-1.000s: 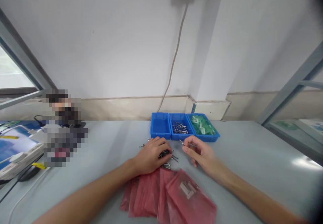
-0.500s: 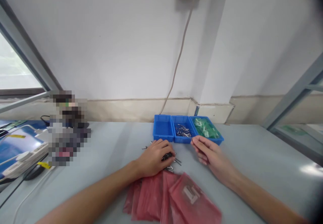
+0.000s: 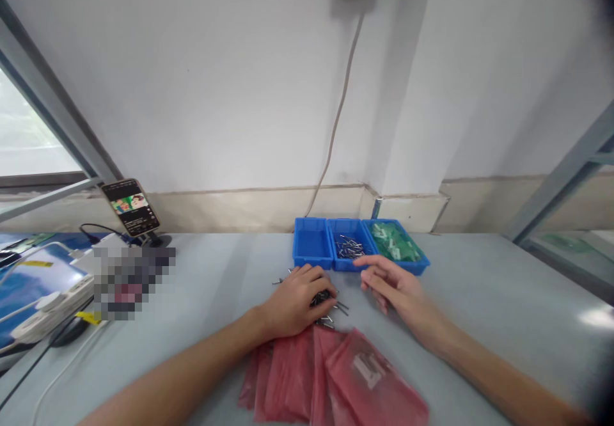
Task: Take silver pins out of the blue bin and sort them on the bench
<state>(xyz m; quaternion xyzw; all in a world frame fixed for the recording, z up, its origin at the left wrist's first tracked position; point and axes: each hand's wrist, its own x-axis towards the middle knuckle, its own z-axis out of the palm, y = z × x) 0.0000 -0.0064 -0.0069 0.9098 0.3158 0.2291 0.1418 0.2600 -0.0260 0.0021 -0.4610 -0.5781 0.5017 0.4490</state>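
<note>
My left hand (image 3: 298,299) rests on the table with its fingers curled over a pile of thin metal screws (image 3: 323,299). Some shanks stick out beside the thumb and past the fingers; the rest are hidden under the palm. To its right, my right hand (image 3: 389,285) hovers by the front edge of the middle blue bin (image 3: 345,264). Its index finger is stretched out, the fingers are apart, and nothing shows in them. More silver screws (image 3: 351,247) lie in that bin. Red plastic bags (image 3: 292,378) are spread below my left hand; the rightmost holds small pale pieces.
A bare-bottomed blue bin (image 3: 313,240) stands left of the middle one, and a blue bin with green packets (image 3: 396,242) stands right. On the far left are a phone on a stand (image 3: 130,207), a power strip (image 3: 52,311) and cables. A wall rises behind.
My right hand's pinch at the middle bin's edge has loosened, and the index finger now extends. The thin piece it held is out of sight. My left hand stays over the pile.
</note>
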